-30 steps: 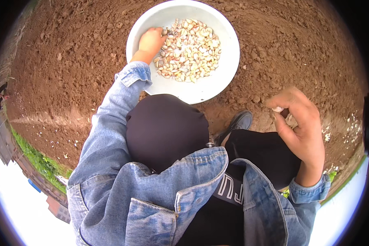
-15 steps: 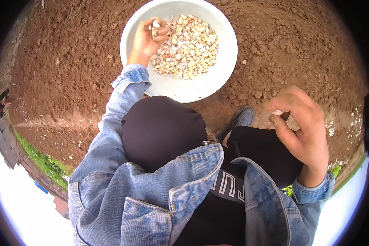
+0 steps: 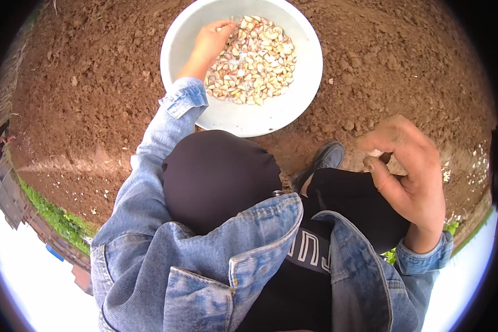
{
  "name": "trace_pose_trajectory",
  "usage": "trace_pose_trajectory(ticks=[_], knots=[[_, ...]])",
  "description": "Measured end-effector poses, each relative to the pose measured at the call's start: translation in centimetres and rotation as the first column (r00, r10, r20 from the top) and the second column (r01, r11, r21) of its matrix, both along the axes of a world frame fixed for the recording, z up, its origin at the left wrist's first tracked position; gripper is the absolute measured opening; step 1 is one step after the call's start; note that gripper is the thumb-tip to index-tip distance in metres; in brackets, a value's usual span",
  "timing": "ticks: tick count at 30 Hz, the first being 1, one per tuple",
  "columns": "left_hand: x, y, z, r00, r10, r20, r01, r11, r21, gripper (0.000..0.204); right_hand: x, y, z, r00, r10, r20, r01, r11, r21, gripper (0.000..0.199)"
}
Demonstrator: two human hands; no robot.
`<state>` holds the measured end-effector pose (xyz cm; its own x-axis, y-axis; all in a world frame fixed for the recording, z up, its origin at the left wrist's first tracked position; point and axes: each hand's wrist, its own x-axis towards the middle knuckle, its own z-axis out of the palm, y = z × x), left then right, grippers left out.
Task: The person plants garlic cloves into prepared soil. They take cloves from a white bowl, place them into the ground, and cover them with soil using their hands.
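Observation:
A white round bowl (image 3: 249,119) sits on brown tilled soil (image 3: 94,99) in front of me. It holds a heap of pale garlic cloves (image 3: 260,61). My left hand (image 3: 210,44), in a denim sleeve, reaches into the bowl's left side, its fingers curled into the cloves at the far edge of the heap. My right hand (image 3: 406,166) hovers over the soil to the right, its fingers bent around a small pale clove pinched at the fingertips. My dark-clad knee hides the ground between the bowl and my body.
My grey shoe (image 3: 326,157) rests on the soil just below the bowl. Clods and small pale husks are scattered over the earth, thicker at the right (image 3: 470,160). A strip of green grass (image 3: 55,218) borders the plot at the left.
My left hand has moved farther across the bowl, from its near-left rim to the far side of the clove heap. The right hand has stayed in place with its fingers curling.

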<state>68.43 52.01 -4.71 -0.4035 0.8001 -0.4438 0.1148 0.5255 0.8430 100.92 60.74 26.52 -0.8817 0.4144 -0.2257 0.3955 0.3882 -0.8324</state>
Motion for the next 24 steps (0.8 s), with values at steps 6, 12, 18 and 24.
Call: trace_pose_trajectory(ticks=[6,12,18,24], knots=[[2.7,2.3,-0.6,0.662,-0.430,-0.614,0.447,0.884,-0.137,0.028,-0.4,-0.2,0.3,0.999,-0.007,0.033,0.008,1.000,-0.022,0.025],[3.1,3.6,-1.3,0.472,-0.655,-0.590,0.493,0.751,-0.440,0.033,-0.6,-0.3,0.2,1.000,0.000,0.028,0.000,1.000,0.009,0.026],[3.2,3.8,-0.8,0.375,-0.799,-0.470,0.560,0.599,-0.572,0.034,-0.8,-0.3,0.0,1.000,0.006,0.031,-0.006,1.000,0.015,0.025],[2.3,2.0,-0.9,0.477,-0.719,-0.505,0.606,0.685,-0.404,0.033,-0.7,-0.5,0.4,0.999,0.007,0.033,-0.008,1.000,0.021,0.024]])
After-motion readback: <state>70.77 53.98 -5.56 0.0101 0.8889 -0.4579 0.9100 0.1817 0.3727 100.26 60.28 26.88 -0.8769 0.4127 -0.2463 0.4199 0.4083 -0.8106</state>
